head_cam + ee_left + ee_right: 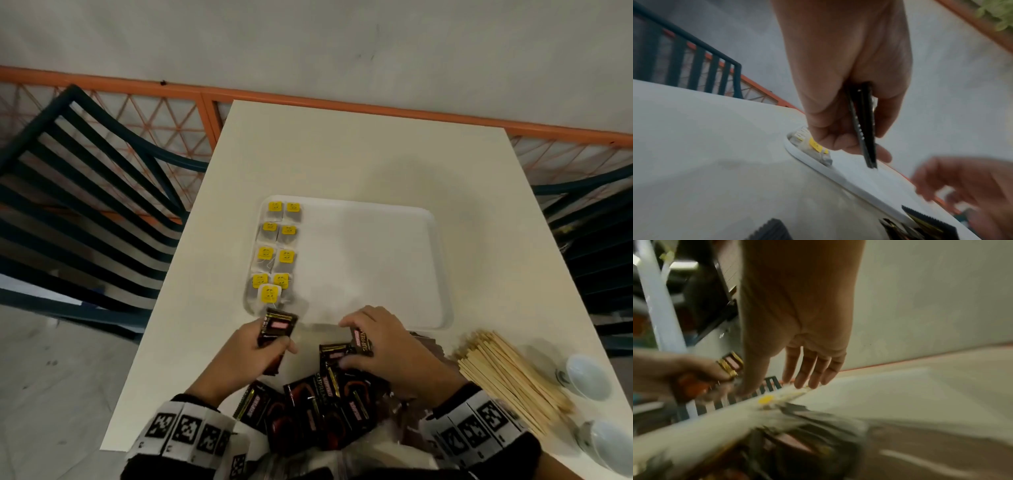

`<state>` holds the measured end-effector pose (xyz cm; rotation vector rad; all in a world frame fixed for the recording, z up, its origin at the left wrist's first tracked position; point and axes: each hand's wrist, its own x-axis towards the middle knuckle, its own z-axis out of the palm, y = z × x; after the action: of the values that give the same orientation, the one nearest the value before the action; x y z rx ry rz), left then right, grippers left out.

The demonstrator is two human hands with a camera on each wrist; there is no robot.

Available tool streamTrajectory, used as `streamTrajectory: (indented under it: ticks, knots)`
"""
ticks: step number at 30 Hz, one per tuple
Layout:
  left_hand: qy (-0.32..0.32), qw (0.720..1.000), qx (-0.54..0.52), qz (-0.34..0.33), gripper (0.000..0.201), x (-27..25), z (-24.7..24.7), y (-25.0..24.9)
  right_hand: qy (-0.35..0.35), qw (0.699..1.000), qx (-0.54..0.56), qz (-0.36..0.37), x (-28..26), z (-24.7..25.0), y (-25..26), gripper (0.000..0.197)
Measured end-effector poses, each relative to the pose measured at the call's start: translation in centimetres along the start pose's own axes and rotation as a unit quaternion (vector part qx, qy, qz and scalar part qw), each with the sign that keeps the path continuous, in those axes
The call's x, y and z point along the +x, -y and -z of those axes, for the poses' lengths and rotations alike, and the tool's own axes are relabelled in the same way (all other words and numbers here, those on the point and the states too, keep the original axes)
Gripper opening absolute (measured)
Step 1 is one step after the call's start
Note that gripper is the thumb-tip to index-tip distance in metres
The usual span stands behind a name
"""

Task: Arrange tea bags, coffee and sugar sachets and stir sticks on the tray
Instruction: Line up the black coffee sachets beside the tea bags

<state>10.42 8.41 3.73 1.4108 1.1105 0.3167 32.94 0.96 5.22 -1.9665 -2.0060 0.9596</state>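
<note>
The white tray (pixel 442 274) lies mid-table, and tea bags (pixel 277 246) with yellow tags fill two columns along its left side. My left hand (pixel 275 344) grips a few dark coffee sachets (pixel 278 324) edge-on just over the tray's front left corner. The left wrist view shows those sachets (pixel 865 126) pinched between thumb and fingers above the tray rim (pixel 838 180). My right hand (pixel 346 342) hovers over the loose pile of coffee sachets (pixel 318 407). In the blurred right wrist view its fingers (pixel 809 374) are straight and its palm is bare. Wooden stir sticks (pixel 507 373) are heaped at the right.
Two white light bulbs (pixel 587 377) lie at the table's right edge beyond the sticks. Brown sachets (pixel 426 341) peek out behind my right hand. Dark slatted chairs stand to the left (pixel 85 188) and right (pixel 596 240). A clear plastic bag (pixel 359 459) sits at the near edge.
</note>
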Motion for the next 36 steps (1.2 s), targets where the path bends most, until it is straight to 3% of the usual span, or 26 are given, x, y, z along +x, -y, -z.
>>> streamTrajectory:
  ticks: [4, 11, 14, 17, 19, 22, 26, 30, 33, 36]
  knots:
    - [-0.050, 0.996, -0.054, 0.052, 0.014, -0.4, 0.4, 0.1, 0.089, 0.982, -0.164, -0.020, -1.9, -0.6, -3.1, 0.081]
    - [-0.061, 0.995, -0.069, 0.038, 0.018, -0.9, -0.2, -0.9, 0.019, 0.989, -0.145, 0.018, -1.8, -0.5, -3.2, 0.041]
    - [-0.056, 0.997, -0.056, 0.019, 0.010, -1.0, -1.0, -1.1, -0.006, 0.992, -0.124, 0.030, -1.7, -0.2, -2.8, 0.033]
    - [-0.045, 0.998, -0.039, -0.024, 0.020, -1.2, -1.7, -1.6, -0.049, 0.993, -0.109, 0.019, -1.3, 0.7, -2.3, 0.031]
    - [-0.054, 0.997, -0.035, -0.046, 0.028, -1.3, -2.1, -1.8, -0.079, 0.994, -0.077, 0.013, -1.0, 1.6, -1.7, 0.032]
    - [-0.087, 0.993, -0.050, -0.064, 0.042, -1.3, -2.2, -2.0, -0.103, 0.992, 0.070, 0.027, -0.8, 2.8, 0.4, 0.027]
    - [-0.030, 0.990, -0.108, -0.086, 0.076, -1.3, -2.0, -2.6, -0.037, 0.972, 0.223, 0.066, -0.1, 2.7, 3.8, 0.020]
    - [0.000, 0.993, -0.058, -0.100, 0.030, -2.3, -1.2, -3.1, 0.030, 0.965, 0.248, 0.082, 1.3, 0.7, 6.0, 0.021]
    - [-0.042, 0.995, -0.041, -0.086, 0.032, -3.3, 0.9, -2.0, 0.032, 0.963, 0.261, 0.055, 2.2, -1.2, 6.7, 0.035]
    - [-0.109, 0.990, -0.081, -0.045, 0.033, -4.7, 3.2, -0.6, 0.076, 0.986, 0.127, 0.072, 2.8, -3.4, 6.4, 0.065]
